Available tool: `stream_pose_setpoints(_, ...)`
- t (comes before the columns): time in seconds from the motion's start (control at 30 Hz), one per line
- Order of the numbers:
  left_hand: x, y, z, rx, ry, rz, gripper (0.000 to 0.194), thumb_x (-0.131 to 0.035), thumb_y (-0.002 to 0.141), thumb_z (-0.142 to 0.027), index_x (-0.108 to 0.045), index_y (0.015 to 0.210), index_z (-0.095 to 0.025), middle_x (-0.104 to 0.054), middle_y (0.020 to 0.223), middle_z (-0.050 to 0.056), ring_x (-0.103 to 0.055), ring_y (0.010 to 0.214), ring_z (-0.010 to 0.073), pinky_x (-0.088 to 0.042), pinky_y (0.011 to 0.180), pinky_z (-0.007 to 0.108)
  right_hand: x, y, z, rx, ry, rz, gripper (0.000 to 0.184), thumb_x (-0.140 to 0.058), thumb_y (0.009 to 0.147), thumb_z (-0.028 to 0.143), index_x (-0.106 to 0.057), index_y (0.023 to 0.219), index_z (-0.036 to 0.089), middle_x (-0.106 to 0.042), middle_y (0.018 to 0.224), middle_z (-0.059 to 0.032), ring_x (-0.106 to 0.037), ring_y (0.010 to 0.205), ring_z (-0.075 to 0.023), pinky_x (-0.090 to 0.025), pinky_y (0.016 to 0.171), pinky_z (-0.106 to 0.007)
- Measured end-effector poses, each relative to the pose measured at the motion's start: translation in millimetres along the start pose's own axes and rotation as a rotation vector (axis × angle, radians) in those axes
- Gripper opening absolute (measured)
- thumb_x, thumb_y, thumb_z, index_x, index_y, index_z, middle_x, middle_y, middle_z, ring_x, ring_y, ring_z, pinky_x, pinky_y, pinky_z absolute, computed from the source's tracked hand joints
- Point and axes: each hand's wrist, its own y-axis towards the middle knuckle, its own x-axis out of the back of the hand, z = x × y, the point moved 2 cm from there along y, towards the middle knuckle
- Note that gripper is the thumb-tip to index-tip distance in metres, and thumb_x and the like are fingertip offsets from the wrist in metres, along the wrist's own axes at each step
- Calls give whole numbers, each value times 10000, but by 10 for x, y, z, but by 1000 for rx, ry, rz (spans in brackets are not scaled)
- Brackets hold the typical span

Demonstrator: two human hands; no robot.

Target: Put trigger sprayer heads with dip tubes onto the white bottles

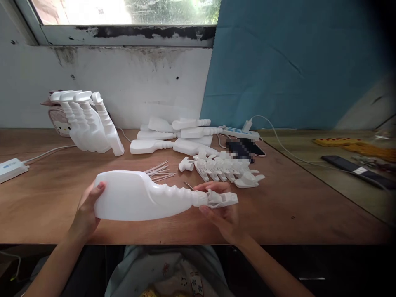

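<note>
The left hand [85, 214], thumb in front, clasps the base of a white bottle [133, 196]; the right hand [228, 220], fingers curled behind, grips the spray head [224, 199] at the neck. Held sideways between both hands, the bottle looks smooth and glossy, its neck wavy.

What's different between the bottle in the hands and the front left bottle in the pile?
The held bottle is between the left hand and right hand; the pile bottle lies on the table. The held bottle has a spray head at its neck; the pile bottle shows none. Both are white, with bumpy necks pointing right.
</note>
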Motion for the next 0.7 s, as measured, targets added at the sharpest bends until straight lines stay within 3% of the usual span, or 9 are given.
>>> stream_pose_setpoints(0.17,-13,-5,-45,199,46,60,582,-657,575,-559,-620,957,-122,-665,636,43,-601,527,196,-455,411,235,17,-10,57,80,-108,146,265,-591,702,129,-484,908,256,-575,979,-39,-567,878,-193,-487,711,-351)
stream_pose_setpoints(0.33,152,34,-78,232,107,94,553,-629,629,-537,-608,1005,-132,-678,656,38,-628,574,211,-463,430,233,25,9,39,284,-288,383,377,-585,672,89,-518,1008,247,-588,966,-67,-578,862,-198,-493,712,-359)
stream_pose_setpoints(0.43,195,31,-116,236,130,94,576,-644,619,-529,-591,1045,-145,-681,669,30,-637,610,211,-450,422,214,13,22,-16,284,-347,493,353,-597,704,124,-531,1028,248,-614,968,-70,-586,882,-196,-492,757,-368)
stream_pose_setpoints(0.57,185,22,-133,253,113,87,614,-647,610,-529,-579,1071,-129,-680,681,50,-634,609,226,-452,413,227,-2,6,-9,238,-234,405,355,-606,703,133,-532,1033,240,-619,973,-71,-599,890,-200,-504,743,-356)
stream_pose_setpoints(0.67,181,20,-92,215,85,76,649,-619,616,-559,-562,1098,-129,-679,702,62,-628,610,241,-465,424,255,4,-32,-9,31,-121,224,398,-668,646,122,-530,998,245,-648,906,-43,-625,792,-200,-520,653,-334)
stream_pose_setpoints(0.7,185,21,-69,188,83,77,656,-607,624,-568,-549,1115,-137,-679,718,60,-627,618,242,-473,440,264,24,-45,-18,-59,-95,93,398,-709,604,135,-550,955,235,-662,829,-29,-628,715,-198,-520,599,-322)
